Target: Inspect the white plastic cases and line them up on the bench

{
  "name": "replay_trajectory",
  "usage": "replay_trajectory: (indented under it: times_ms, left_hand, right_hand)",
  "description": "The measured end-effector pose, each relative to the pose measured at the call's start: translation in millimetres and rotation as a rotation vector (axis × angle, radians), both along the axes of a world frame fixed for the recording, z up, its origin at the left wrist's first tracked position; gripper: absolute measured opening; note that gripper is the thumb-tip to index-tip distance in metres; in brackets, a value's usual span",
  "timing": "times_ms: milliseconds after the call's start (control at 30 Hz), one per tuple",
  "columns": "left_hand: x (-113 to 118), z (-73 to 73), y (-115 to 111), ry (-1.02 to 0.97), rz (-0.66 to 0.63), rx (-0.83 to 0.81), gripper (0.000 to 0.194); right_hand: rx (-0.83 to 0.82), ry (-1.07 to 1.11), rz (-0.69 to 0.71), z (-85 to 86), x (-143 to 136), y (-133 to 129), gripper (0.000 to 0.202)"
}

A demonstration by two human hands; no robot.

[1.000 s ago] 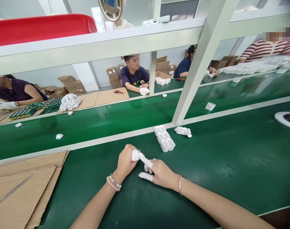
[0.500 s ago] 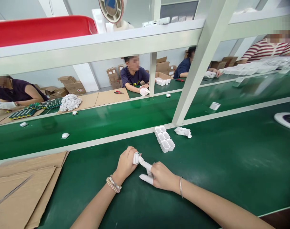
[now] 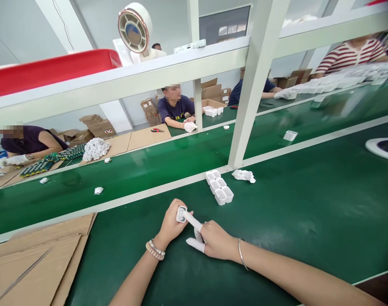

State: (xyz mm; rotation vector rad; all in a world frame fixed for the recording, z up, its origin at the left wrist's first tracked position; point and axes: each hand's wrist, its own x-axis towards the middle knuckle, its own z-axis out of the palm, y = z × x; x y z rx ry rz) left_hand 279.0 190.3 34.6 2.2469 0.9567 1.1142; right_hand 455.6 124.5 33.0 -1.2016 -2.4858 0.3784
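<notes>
A small white open-topped case [image 3: 181,214] is held in my left hand [image 3: 172,222], fingers wrapped round it and its opening turned toward me. My right hand [image 3: 214,239] wears white finger covers; its index finger reaches into the case's opening, while the thumb stands apart below and holds nothing. Beyond my hands, several white cases [image 3: 219,188] stand joined in a block on the green table [image 3: 276,221]. A crumpled white piece [image 3: 244,176] lies to the right of that block.
Cardboard sheets [image 3: 31,263] cover the left of the table. A pale post [image 3: 249,93] rises at the table's far edge. Behind runs a green belt [image 3: 155,165] with small white parts [image 3: 98,191]. Several people sit beyond. A white round-rimmed object [image 3: 383,148] is at right.
The case in my left hand has turned so its opening shows, with my right index finger now inside. The view has shifted, and small parts on the belt have moved right.
</notes>
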Motion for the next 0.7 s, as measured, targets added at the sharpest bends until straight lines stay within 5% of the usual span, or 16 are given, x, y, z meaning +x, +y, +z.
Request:
replay_trajectory:
  times_ms: [167,333,700]
  left_hand:
    - [-3,0.7,6,0.016,0.07,-0.038,0.014]
    - [-9,-7.4,26,0.141,0.372,-0.026,0.026]
    - [34,-4.6,169,0.131,0.636,0.007,0.041]
  right_hand:
    - [0.07,0.189,-0.012,0.3,3,2,0.031]
    - [0.089,0.061,0.046,-4.1,7,12,0.024]
    - [0.123,-0.15,0.135,-7.1,10,18,0.027]
